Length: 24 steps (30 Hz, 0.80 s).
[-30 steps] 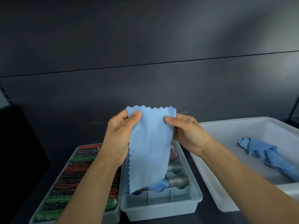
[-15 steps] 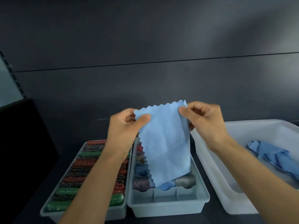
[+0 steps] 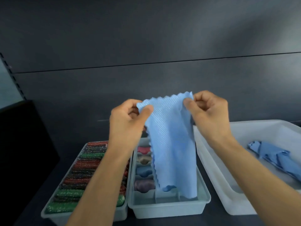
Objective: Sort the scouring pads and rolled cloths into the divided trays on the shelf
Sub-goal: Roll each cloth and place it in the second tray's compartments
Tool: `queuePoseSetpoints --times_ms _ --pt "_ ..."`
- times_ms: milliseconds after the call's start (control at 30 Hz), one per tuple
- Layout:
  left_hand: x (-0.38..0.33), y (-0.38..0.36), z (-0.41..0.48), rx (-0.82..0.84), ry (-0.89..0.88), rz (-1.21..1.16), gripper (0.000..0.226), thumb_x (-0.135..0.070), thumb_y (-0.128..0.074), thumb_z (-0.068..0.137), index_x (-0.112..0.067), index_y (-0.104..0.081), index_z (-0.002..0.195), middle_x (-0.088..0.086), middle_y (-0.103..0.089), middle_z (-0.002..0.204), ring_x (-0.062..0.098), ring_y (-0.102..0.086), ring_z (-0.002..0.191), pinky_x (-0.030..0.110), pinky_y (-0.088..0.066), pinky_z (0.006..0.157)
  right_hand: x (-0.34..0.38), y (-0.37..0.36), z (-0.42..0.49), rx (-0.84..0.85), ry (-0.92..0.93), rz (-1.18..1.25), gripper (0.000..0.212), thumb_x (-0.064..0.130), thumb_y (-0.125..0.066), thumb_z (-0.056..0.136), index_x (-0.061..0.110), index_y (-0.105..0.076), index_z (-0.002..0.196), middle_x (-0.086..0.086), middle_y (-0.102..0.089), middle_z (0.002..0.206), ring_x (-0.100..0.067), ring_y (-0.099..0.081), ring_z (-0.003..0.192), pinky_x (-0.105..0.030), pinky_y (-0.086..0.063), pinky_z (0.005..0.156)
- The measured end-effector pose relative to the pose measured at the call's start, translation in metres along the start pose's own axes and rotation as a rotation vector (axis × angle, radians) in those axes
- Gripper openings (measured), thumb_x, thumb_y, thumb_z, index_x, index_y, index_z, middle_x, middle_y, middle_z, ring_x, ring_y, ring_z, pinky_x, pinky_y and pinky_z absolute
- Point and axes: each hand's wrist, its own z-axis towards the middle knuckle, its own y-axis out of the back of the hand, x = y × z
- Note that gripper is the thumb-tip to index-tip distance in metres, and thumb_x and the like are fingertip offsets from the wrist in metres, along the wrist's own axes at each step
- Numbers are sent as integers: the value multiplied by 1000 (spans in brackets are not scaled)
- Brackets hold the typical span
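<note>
Dark shelf: left hand and right hand pinch blue cloth, which screens divided tray.

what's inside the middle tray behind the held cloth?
Middle tray: four rolled cloths in its left column, red, tan, blue, purple, plus a blue roll peeking out. The held cloth hides the right-hand compartments.
</note>
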Motion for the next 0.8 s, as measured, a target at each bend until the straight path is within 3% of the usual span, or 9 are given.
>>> queuePoseSetpoints --times_ms 100,167,233,300,400,500,567,667,800 --pt "-2 12 3 135 65 -56 7 -22 -68 89 -15 -70 88 20 -68 94 20 -61 77 41 -54 80 -1 8 5 100 -131 169 27 23 -64 79 11 -48 62 -12 -43 67 -22 -38 66 -37 -34 64" --pt "-5 12 3 181 93 -98 11 -20 -65 91 -9 -67 94 18 -69 96 16 -63 80 32 -52 76 -2 9 3 181 -212 298 29 32 -65 78 13 -48 63 -8 -46 70 -22 -41 68 -36 -34 66" --pt "-8 9 1 192 104 -128 12 -19 -63 93 -7 -65 96 17 -70 94 16 -65 78 28 -51 73 -5 8 0 298 -261 336 48 50 -70 74 4 -59 82 -9 -59 82 -23 -55 75 -36 -43 69" --pt "-7 7 1 180 95 -133 13 -17 -62 94 -4 -64 96 23 -67 92 20 -62 75 29 -49 68 -7 6 -5 359 -278 323 45 43 -77 72 7 -68 96 -7 -70 92 -18 -65 81 -31 -51 70" --pt "-5 10 -1 179 78 -125 14 -19 -64 93 -5 -64 93 32 -60 89 24 -53 73 37 -44 70 -8 5 -8 266 -289 317 19 14 -78 76 -1 -69 83 -7 -70 80 -16 -63 71 -25 -52 64" --pt "-1 13 -1 181 61 -78 11 -21 -66 91 -10 -68 89 25 -65 88 25 -56 74 36 -48 71 -11 6 -6 173 -278 329 36 12 -73 81 -18 -54 80 -13 -57 76 -20 -51 66 -26 -47 55" --pt "1 10 -1 136 30 -7 9 -21 -68 89 -13 -69 86 16 -69 84 20 -59 71 32 -51 70 -10 4 -6 129 -234 218 38 13 -73 82 -16 -50 76 -12 -48 67 -18 -42 58 -24 -40 47" --pt "4 2 -4 -1 -66 170 12 -23 -70 85 -13 -65 79 6 -65 70 15 -54 59 33 -50 63 -7 -2 -10 52 -128 13 35 19 -73 82 1 -48 66 -8 -41 57 -17 -35 54 -28 -34 48" --pt "-1 -12 -11 -51 -131 169 10 -24 -70 84 -19 -64 77 -7 -61 59 12 -59 55 39 -57 61 4 -13 -19 30 6 -1 28 24 -73 83 4 -56 72 -16 -60 64 -34 -55 57 -39 -52 50"
